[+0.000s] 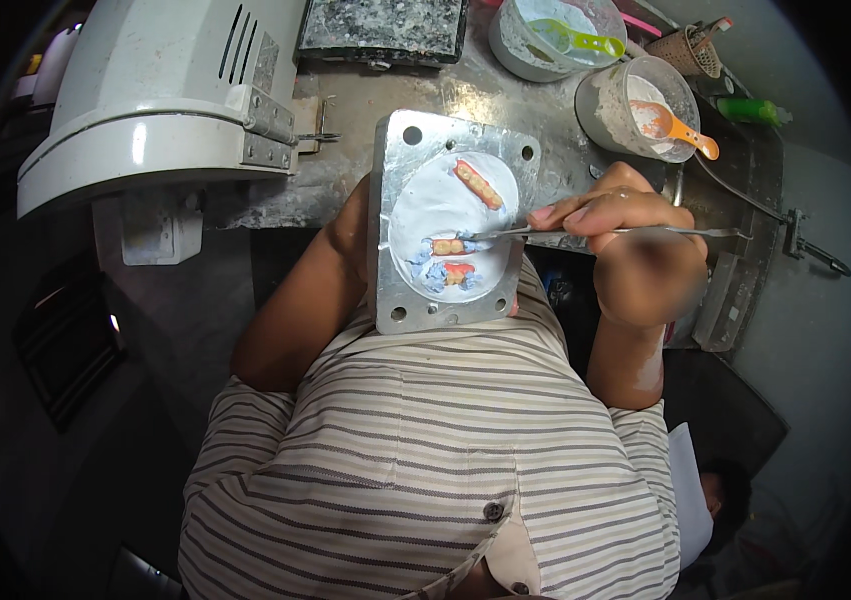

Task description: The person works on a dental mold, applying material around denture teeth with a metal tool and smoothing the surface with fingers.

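Observation:
A square metal denture flask half (385, 180) is held up in front of my torso, white plaster (425, 205) filling its round cavity. Set in the plaster are three pink pieces with tooth-coloured rows: an upper one (477, 185), a middle one (448, 246) and a lower one (457, 273). Bluish crumbs surround the lower two. My left hand (357, 222) supports the flask from behind, its fingers mostly hidden. In my right hand (645, 240), closed in a pen-like grip, is a thin metal dental carver (535, 233); its tip meets the plaster beside the middle piece.
Beyond the flask, a worktop (345, 110) carries a speckled slab (380, 30), a powder tub (525, 55) with a green scoop, and another tub (605, 105) with an orange scoop. A white machine (165, 90) stands left. Another person's head (730, 500) shows lower right.

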